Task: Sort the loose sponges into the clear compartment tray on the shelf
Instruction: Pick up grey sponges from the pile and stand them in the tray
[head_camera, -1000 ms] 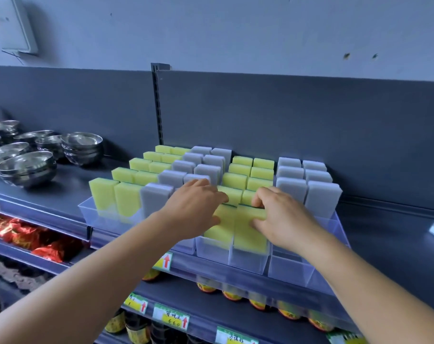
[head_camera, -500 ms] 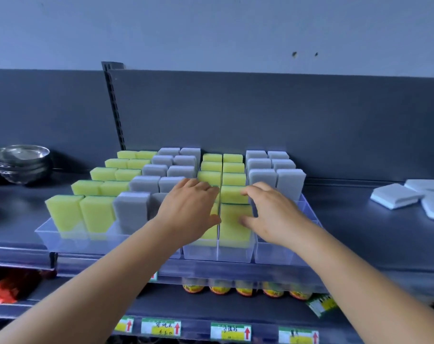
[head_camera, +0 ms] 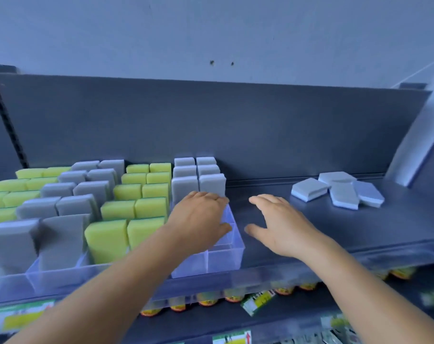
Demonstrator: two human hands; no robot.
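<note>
The clear compartment tray (head_camera: 226, 255) stands on the dark shelf, packed with upright yellow sponges (head_camera: 104, 240) and grey sponges (head_camera: 186, 186) in rows. Its two front right compartments hold nothing. My left hand (head_camera: 200, 219) hovers over those compartments, fingers relaxed, holding nothing. My right hand (head_camera: 283, 227) is spread above the bare shelf just right of the tray, also holding nothing. Several loose grey-white sponges (head_camera: 337, 189) lie flat in a small heap farther right on the shelf.
The dark shelf (head_camera: 359, 227) has a tall back panel and a raised divider at its far right end. Below the shelf edge hang price tags (head_camera: 232, 337), and jar lids (head_camera: 208, 301) show on the lower shelf.
Both hands have left the front yellow sponges and moved right. The view has swung right, bringing the loose sponge heap nearer the centre.
</note>
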